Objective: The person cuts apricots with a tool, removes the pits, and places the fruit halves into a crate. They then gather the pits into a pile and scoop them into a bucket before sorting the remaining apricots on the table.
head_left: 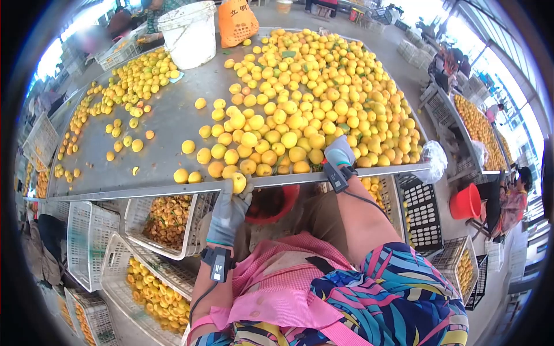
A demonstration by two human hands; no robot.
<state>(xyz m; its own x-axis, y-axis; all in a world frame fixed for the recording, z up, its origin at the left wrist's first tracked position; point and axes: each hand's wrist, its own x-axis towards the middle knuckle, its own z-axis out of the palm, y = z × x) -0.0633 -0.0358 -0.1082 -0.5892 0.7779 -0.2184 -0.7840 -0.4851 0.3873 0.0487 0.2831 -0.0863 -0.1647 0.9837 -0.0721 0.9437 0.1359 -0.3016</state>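
Note:
My left hand (229, 210), in a grey glove, is closed around a yellow apricot (238, 183) at the front edge of the metal table (167, 132). Farther right, my right hand (340, 151), also gloved, is at the near side of a big heap of apricots (323, 98). Its fingers look curled in; whatever they hold, if anything, is hidden behind the hand. Loose apricots lie between the two hands along the table edge. Each wrist carries a small dark strapped device with a cable.
A white bucket (189, 34) and an orange bag (237, 22) stand at the table's far side. Below the edge are a red basin (277, 210), a crate of brownish pieces (193, 228) and a crate of split apricots (124, 277). People sit at other tables farther off.

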